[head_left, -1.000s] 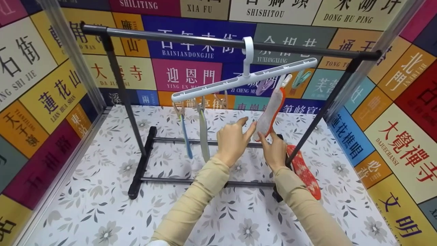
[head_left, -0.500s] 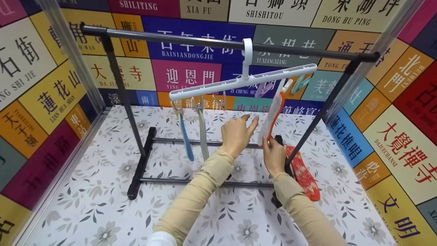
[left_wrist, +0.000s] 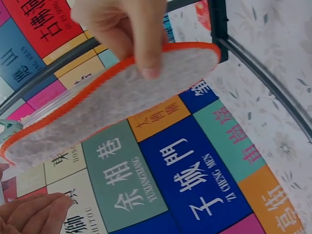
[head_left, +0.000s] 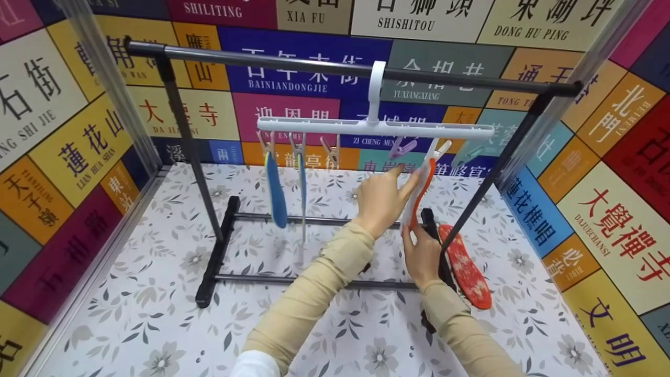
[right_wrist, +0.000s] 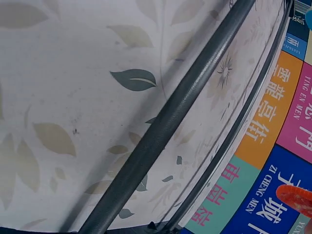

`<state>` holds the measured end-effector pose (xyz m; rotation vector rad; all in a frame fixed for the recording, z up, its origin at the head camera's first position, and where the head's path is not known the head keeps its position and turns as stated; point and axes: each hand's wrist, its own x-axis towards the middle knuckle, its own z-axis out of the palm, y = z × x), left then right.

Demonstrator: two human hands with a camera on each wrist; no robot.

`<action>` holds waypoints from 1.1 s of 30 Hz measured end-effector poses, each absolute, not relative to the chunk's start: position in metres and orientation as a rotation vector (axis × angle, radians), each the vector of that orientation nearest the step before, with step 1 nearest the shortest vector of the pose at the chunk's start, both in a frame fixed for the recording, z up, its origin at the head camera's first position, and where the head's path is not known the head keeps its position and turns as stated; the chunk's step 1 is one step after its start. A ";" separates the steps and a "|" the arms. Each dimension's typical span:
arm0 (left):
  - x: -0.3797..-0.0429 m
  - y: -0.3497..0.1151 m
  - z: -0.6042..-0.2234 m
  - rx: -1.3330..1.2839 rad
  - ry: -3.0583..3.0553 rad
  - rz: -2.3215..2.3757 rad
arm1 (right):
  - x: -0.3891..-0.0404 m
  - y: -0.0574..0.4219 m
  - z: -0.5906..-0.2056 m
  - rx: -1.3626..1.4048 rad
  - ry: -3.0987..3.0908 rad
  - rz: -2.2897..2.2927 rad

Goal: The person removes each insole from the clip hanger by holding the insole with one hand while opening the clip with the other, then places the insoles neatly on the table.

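An insole [head_left: 421, 183] with a grey-white face and orange edge hangs by a white clip [head_left: 442, 149] from the right part of a white hanger [head_left: 374, 126]. My right hand [head_left: 423, 256] pinches it near its lower end; in the left wrist view, that hand's thumb presses on the pale face of the insole [left_wrist: 141, 92]. Higher up, my left hand [head_left: 384, 199] is beside the insole, its fingers extended up toward the clips. Fingers [left_wrist: 39, 214] of the left hand show below the insole's clipped end. In the right wrist view only the insole's orange tip [right_wrist: 295, 197] appears.
A black rack [head_left: 293, 63] carries the hanger. A blue insole [head_left: 276, 191] and a thin, edge-on insole [head_left: 303, 188] hang on its left side. A purple clip [head_left: 403, 149] and a green clip [head_left: 471, 154] hang at right. A red patterned insole [head_left: 466, 269] lies on the floral surface.
The hanger has gone from slanting to nearly level in view, and its insoles have swung round. My left hand has moved right and up toward the clips; the right hand has dropped slightly.
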<state>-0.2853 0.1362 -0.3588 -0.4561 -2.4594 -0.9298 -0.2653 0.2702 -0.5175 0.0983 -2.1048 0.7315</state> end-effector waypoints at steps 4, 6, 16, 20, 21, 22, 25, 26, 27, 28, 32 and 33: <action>-0.283 0.143 -0.345 -0.503 -2.417 -0.963 | -0.261 0.265 -0.522 0.134 -2.076 0.715; -0.282 0.147 -0.339 -0.517 -2.411 -0.962 | -0.258 0.261 -0.523 0.140 -2.066 0.718; -0.281 0.163 -0.323 -0.559 -2.367 -0.880 | -0.246 0.252 -0.527 0.084 -2.098 0.714; -0.281 0.166 -0.323 -0.564 -2.342 -0.888 | -0.244 0.251 -0.527 0.095 -2.079 0.699; -0.282 0.166 -0.323 -0.573 -2.332 -0.893 | -0.244 0.251 -0.527 0.097 -2.074 0.699; -0.283 0.166 -0.324 -0.582 -2.321 -0.896 | -0.244 0.252 -0.528 0.097 -2.068 0.700; -0.284 0.166 -0.325 -0.610 -2.296 -0.923 | -0.243 0.252 -0.529 0.097 -2.051 0.711; -0.284 0.165 -0.325 -0.611 -2.285 -0.929 | -0.242 0.253 -0.529 0.099 -2.045 0.718; -0.284 0.165 -0.325 -0.612 -2.278 -0.935 | -0.242 0.254 -0.530 0.103 -2.040 0.722; -0.284 0.165 -0.325 -0.615 -2.273 -0.938 | -0.240 0.255 -0.530 0.106 -2.039 0.729; -0.284 0.165 -0.325 -0.619 -2.255 -0.931 | -0.235 0.259 -0.532 0.131 -2.030 0.754; -0.284 0.165 -0.325 -0.621 -2.259 -0.926 | -0.233 0.260 -0.533 0.137 -2.029 0.754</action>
